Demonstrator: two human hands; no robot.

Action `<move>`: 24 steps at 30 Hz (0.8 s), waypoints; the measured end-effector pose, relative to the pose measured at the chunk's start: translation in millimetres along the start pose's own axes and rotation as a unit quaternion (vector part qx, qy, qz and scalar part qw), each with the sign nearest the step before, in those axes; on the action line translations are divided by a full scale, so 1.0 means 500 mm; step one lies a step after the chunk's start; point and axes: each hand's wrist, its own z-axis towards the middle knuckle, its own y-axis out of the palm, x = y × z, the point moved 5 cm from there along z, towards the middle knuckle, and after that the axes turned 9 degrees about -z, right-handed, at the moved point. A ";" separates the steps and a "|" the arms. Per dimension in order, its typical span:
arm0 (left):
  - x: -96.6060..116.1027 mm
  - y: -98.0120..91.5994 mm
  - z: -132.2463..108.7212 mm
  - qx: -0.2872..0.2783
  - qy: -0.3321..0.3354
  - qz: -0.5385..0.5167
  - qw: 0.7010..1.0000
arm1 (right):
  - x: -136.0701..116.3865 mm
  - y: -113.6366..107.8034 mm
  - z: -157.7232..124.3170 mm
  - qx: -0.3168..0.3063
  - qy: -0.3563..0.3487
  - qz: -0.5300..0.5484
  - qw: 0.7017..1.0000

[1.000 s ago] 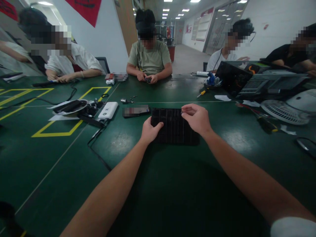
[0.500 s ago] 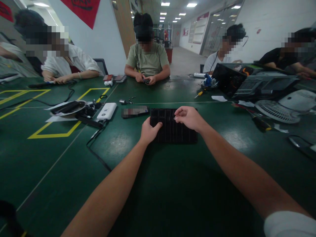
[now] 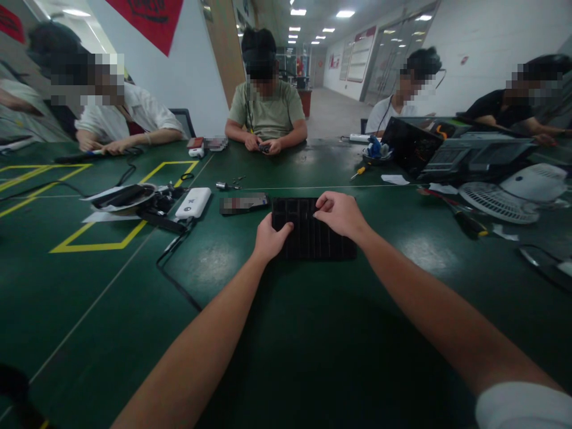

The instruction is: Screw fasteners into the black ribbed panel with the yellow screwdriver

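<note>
A flat black case with ridged compartments [image 3: 308, 244] lies on the green table in front of me. My left hand [image 3: 270, 237] grips its left edge, with the thumb on top. Over the upper middle of the case is my right hand [image 3: 338, 213], its thumb and fingertips pinched together; whatever is between them is too small to make out. Just beyond the case's left corner rests a dark phone-like slab [image 3: 243, 204], partly pixelated.
A white power bank [image 3: 193, 203] with a black cable and a cluttered round tray [image 3: 125, 198] are to the left. Small metal parts [image 3: 227, 186] lie beyond. On the right are a screwdriver [image 3: 358, 172], a white fan [image 3: 500, 201] and a computer case [image 3: 473, 155]. Several people sit around the table.
My right hand's fingertips have dipped slightly and curled closer together over the case. My left hand keeps its grip in the same place.
</note>
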 end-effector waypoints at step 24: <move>0.005 -0.008 -0.002 0.010 -0.029 0.007 1.000 | 0.565 -0.341 -0.209 0.148 0.427 -0.358 0.817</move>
